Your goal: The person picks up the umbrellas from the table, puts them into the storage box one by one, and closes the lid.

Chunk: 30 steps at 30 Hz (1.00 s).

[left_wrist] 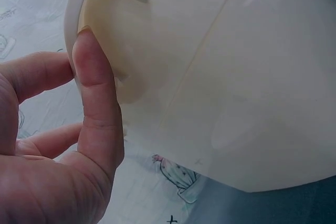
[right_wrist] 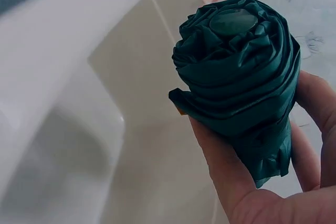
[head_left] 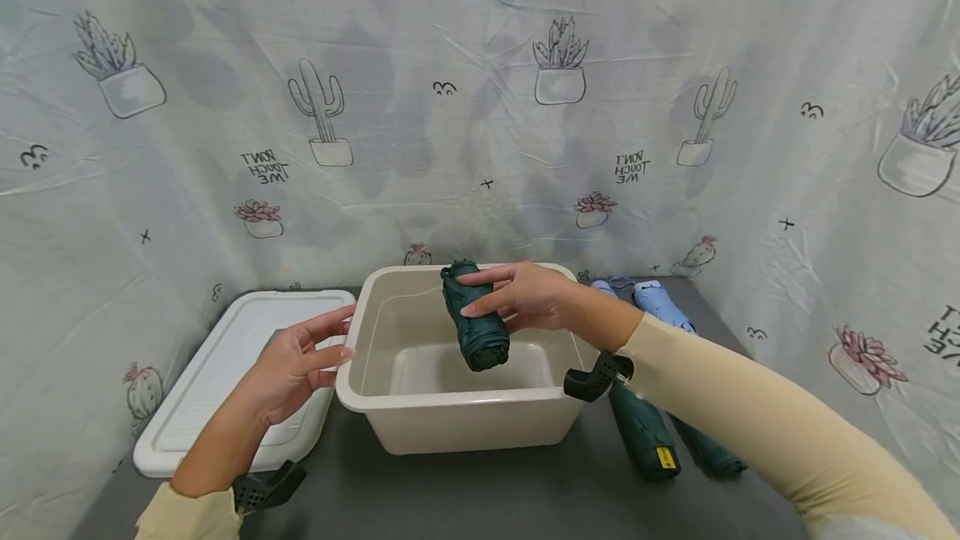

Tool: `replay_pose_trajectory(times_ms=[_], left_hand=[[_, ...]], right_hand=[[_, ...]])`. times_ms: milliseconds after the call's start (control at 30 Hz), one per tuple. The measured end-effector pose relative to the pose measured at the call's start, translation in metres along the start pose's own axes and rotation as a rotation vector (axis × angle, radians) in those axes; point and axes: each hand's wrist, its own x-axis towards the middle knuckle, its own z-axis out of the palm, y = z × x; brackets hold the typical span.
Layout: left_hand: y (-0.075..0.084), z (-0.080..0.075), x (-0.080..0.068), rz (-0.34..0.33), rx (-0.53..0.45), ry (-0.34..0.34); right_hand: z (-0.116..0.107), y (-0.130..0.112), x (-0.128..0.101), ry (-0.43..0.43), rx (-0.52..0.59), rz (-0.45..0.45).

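Note:
My right hand (head_left: 517, 297) grips a folded dark green umbrella (head_left: 474, 319) and holds it tilted over the beige plastic bin (head_left: 465, 427). In the right wrist view the umbrella's (right_wrist: 239, 72) rolled end faces the camera, with my fingers (right_wrist: 226, 166) curled under it and the bin's inner wall (right_wrist: 131, 87) below. My left hand (head_left: 303, 361) rests against the bin's left rim, fingers fairly straight. The thumb (left_wrist: 94, 93) presses on the rim (left_wrist: 73, 19) in the left wrist view.
A white lid (head_left: 225, 373) lies left of the bin on the dark table (head_left: 480, 490). Right of the bin lie two more dark green folded umbrellas (head_left: 645, 432) and a light blue one (head_left: 660, 302). A printed cactus curtain (head_left: 480, 107) surrounds the table.

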Motion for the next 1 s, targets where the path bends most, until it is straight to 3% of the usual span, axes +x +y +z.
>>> replay_pose_trajectory(times_ms=[467, 1000], left_hand=[[0.000, 0.000, 0.000, 0.010, -0.010, -0.014], [0.000, 0.001, 0.001, -0.005, -0.005, 0.014]], right_hand=[[0.017, -0.001, 0.027, -0.061, 0.012, 0.094], [0.040, 0.000, 0.058, -0.079, -0.072, 0.171]])
